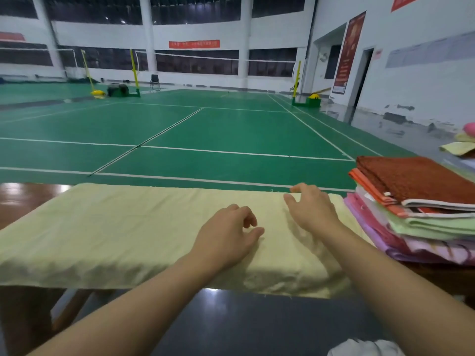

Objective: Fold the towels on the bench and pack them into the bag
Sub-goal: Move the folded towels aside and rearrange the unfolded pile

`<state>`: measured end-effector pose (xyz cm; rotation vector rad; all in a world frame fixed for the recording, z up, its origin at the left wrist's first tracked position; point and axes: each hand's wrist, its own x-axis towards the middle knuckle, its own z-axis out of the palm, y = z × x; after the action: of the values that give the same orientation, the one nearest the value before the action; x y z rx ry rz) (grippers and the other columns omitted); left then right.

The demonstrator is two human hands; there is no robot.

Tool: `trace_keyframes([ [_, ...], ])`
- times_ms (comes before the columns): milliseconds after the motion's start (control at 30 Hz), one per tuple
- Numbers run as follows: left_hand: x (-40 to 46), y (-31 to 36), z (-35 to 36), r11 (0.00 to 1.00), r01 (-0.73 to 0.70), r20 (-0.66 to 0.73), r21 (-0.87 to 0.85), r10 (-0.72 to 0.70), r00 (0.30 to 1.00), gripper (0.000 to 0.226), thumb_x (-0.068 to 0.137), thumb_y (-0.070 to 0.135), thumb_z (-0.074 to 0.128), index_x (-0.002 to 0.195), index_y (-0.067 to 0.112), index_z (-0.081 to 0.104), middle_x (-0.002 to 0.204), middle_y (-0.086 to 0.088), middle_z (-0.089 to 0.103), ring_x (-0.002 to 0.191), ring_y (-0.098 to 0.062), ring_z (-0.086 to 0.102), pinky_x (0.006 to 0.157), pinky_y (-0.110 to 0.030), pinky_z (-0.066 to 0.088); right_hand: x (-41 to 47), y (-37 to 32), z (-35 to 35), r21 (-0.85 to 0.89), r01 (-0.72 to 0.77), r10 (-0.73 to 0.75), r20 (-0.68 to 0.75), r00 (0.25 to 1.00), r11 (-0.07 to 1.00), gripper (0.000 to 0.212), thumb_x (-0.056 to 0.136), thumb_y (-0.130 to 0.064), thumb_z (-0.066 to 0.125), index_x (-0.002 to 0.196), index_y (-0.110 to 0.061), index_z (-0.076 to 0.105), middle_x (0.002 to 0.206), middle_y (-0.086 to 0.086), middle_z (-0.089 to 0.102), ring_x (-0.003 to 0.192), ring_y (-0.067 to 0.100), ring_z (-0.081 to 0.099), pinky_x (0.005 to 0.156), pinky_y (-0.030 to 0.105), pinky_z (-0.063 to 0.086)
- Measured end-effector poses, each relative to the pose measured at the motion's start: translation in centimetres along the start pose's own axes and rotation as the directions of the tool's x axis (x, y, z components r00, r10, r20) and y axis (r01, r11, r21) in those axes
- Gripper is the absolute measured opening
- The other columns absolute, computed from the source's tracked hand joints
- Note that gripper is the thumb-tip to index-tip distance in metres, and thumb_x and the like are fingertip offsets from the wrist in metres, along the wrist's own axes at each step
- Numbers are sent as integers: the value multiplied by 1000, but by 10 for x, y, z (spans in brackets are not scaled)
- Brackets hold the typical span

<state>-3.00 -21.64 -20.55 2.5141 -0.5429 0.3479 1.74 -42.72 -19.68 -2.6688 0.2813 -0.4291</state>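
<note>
I see a pale yellow towel lying flat across the wooden bench, right under both hands. Its near edge hangs a little over the front of the bench.

My left hand rests on the towel with its palm down. Its fingers are loosely curled and the thumb sits close to them. I cannot tell if it pinches any cloth.

My right hand is just beside the left hand, a bit farther out. It lies on the towel near the far edge. Its fingers bend down over the cloth there, but I cannot tell if they grip it.

Just to the right of the right hand sits a stack of folded towels. The top one is dark red, and under it are orange, white, green, pink and purple ones.

Past that stack, farther right, I see more yellow cloth.

Beyond both hands is the green court floor with white lines.
</note>
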Motion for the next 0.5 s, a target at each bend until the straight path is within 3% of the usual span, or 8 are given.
trace_keyframes([
  [100, 12, 34, 17, 988, -84, 28, -126, 88, 996, 12, 95, 40, 63, 96, 28, 66, 97, 11, 66, 82, -9, 55, 81, -31, 48, 14, 23, -18, -43, -142, 142, -4, 990, 989, 38, 102, -34, 45, 134, -18, 57, 139, 15, 56, 127, 39, 48, 102, 44, 43],
  [200, 26, 70, 36, 939, -94, 57, -331, 120, 991, 7, 94, 28, 67, 97, 23, 71, 95, 10, 71, 77, -5, 58, 79, -25, 48, 21, 42, -27, -89, -229, 236, 79, 969, 969, 39, 99, -25, 46, 134, -11, 56, 137, 20, 58, 127, 38, 53, 104, 42, 44],
  [333, 34, 115, 61, 867, -116, 182, -485, 230, 956, 7, 90, 13, 71, 94, 17, 75, 91, 2, 75, 78, -13, 68, 81, -31, 55, 34, 54, -44, -30, -241, 243, 170, 955, 970, 32, 97, -11, 49, 123, -1, 63, 121, 22, 65, 113, 38, 63, 81, 34, 48],
  [400, 36, 130, 71, 866, -126, 273, -484, 286, 919, 10, 87, 10, 70, 94, 14, 76, 93, -3, 76, 84, -20, 71, 83, -35, 56, 40, 55, -52, -73, -217, 228, 212, 950, 973, 31, 95, -11, 51, 121, -4, 66, 119, 19, 66, 111, 36, 64, 81, 33, 48],
  [500, 39, 146, 81, 915, -171, 336, -365, 301, 893, 22, 85, 28, 67, 100, 14, 75, 102, -8, 75, 94, -28, 69, 83, -40, 55, 46, 53, -56, -149, -190, 222, 235, 946, 970, 28, 91, -17, 58, 115, -9, 71, 113, 14, 70, 106, 33, 67, 85, 33, 54],
])
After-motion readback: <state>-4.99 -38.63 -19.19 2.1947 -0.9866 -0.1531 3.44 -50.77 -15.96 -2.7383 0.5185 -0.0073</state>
